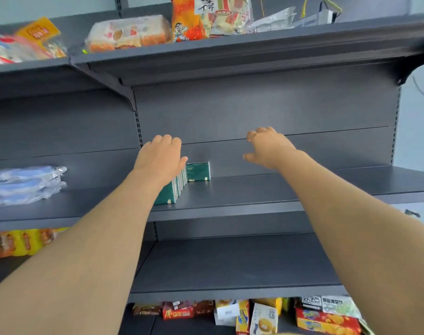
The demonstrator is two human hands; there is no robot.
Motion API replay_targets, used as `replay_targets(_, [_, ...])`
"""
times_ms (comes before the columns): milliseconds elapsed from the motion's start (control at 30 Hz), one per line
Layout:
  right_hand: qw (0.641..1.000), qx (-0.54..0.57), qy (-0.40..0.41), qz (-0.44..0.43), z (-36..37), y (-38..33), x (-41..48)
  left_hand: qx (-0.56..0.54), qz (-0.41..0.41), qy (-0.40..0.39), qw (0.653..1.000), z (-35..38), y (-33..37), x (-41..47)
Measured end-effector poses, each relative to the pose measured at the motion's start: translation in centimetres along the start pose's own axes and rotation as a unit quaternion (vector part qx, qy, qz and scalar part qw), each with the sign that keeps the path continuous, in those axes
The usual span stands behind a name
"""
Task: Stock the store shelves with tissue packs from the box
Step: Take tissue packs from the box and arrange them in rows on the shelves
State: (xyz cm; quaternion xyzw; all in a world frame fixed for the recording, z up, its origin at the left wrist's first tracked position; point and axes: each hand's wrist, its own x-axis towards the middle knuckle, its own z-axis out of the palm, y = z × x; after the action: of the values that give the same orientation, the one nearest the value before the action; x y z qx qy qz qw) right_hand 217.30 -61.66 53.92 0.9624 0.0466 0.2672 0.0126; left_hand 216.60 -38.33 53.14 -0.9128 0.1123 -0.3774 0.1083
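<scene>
While both bare arms stretch toward the dark grey metal middle shelf (266, 192), the left hand (160, 160) lies palm down over a row of small green tissue packs (168, 195). The packs stand upright on that shelf, one behind the other, near its left end. The hand's knuckles face the camera and hide its fingertips, so I cannot tell whether it grips the packs or only rests on their tops. Its thumb points toward the rearmost green pack (198, 171), which stands at the far end of the row with its broad face turned to the camera.

The right hand (266, 147) hovers well apart to the right, above the shelf. It holds nothing, with fingers loosely curled and thumb spread.

In the bay to the left, at the same level, lie crinkled blue-and-clear plastic packages (24, 184). On the top shelf (254, 47) an orange printed snack bag (189, 18) stands beside a pale plastic-wrapped cracker pack (128, 32). Red and yellow snack boxes (327, 320) crowd the bottom level, under a second dark grey shelf (230, 262).
</scene>
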Motion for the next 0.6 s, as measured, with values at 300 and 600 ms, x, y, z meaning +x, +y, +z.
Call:
replay_targets(300, [0.997,-0.048,-0.052,0.039,-2.2,1.7,-10.4,-0.014,0.042,-0.022,0.999,-3.8,3.3,-6.0])
replay_targets(600, [0.986,-0.055,-0.148,0.055,2.1,4.9,-20.7,-0.075,0.052,-0.115,0.989,-1.0,9.9,-13.7])
